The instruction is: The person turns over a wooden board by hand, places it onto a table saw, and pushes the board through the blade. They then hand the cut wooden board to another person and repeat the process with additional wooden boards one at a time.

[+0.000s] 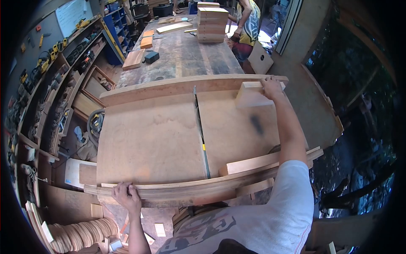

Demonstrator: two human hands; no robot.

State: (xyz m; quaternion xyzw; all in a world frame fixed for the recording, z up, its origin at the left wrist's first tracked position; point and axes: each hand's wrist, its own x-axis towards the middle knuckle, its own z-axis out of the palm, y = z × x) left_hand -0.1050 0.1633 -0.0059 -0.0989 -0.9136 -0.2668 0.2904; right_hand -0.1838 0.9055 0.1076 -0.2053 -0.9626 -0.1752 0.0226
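A wide plywood sled (148, 139) lies in front of me, with a long slot (199, 122) running across its base. My left hand (127, 197) is closed over the thick near rail (182, 190) at its left end. At the far right corner, my right hand (272, 86) grips a pale wooden block (249, 95) standing by the far rail (156, 88). Its fingers reach the top edge of that rail, and some are hidden. A second pale wooden block (249, 164) lies along the near rail, below my right forearm.
Beyond the sled stretches a worn workbench (182, 55) with a stack of boards (211, 25) and a small dark box (151, 57). A person (247, 25) stands at its right. Tool shelves (55, 89) line the left wall. Round wooden pieces (84, 235) lie in a row, lower left.
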